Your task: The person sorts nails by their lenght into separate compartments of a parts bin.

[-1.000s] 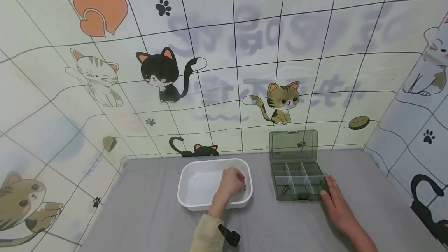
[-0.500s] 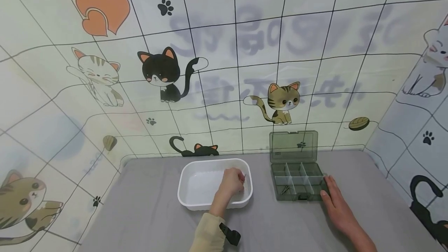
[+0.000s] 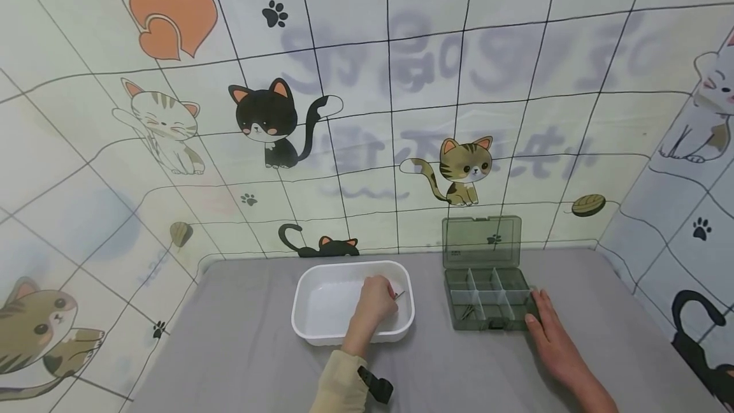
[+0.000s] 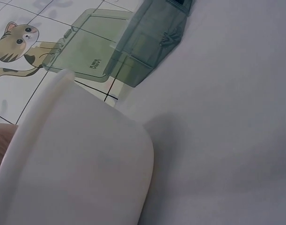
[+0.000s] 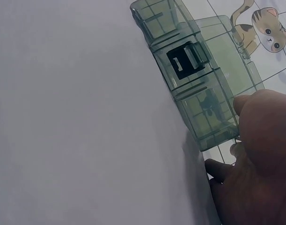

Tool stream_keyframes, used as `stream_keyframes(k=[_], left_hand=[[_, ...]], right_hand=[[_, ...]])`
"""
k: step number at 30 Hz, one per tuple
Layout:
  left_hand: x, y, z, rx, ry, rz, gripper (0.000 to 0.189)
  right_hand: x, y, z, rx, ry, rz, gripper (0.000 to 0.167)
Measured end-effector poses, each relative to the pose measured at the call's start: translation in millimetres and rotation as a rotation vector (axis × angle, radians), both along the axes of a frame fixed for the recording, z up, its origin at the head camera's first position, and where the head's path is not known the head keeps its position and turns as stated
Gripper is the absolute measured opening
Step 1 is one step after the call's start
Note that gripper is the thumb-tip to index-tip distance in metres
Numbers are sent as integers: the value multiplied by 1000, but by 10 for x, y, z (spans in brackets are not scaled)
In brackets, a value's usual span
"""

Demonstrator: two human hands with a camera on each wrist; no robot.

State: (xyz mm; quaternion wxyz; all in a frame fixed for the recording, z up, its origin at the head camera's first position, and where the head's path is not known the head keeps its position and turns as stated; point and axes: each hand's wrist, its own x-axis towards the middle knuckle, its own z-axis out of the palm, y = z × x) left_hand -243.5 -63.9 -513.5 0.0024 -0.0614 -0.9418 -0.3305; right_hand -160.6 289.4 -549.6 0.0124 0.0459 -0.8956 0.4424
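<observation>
Inside the white plastic tray [image 3: 312, 334], toward its right side, my left hand [image 3: 375, 301] has its fingers curled and pinches a thin, dark metal piece [image 3: 400, 295]. The piece pokes out to the right of the fingertips; it is too small to tell its kind. On the right stands a green see-through compartment box [image 3: 487, 322] with its lid [image 3: 480, 241] raised. My right hand [image 3: 553, 343] rests against the box's right side with fingers stretched out. Several small, thin dark pieces [image 3: 468, 311] lie in the front left compartment. In the left wrist view the tray wall [image 4: 86, 154] hides most of the left hand.
A grey cloth [image 3: 246, 355] covers the table. Behind it and at both sides hangs a white sheet [image 3: 355, 228] with a grid and cat drawings; the raised lid stands close to it. A black strap [image 3: 375, 385] sits on the left sleeve.
In my left fingers the thin piece has turned from nearly upright to slanting out to the right. The left hand stays in the tray. My right hand has kept its place at the box.
</observation>
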Motion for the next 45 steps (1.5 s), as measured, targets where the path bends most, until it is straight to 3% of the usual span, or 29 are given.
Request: stream_keyframes(k=[6,13,20,25,45], left_hand=[[-8,-33,1,98,-5,1,10],[-23,-103,5,221,-3,-40,4],[-32,-158,-3,227,5,-67,5],[-17,-176,19,251,-15,-58,9],[32,-284,174,287,31,-30,11]], right_hand=[[2,3,-27,-11,6,1,66],[7,12,-23,-7,18,2,66],[0,12,-21,5,7,-5,66],[5,14,-23,-4,0,-2,67],[11,13,-29,-2,13,-8,66]])
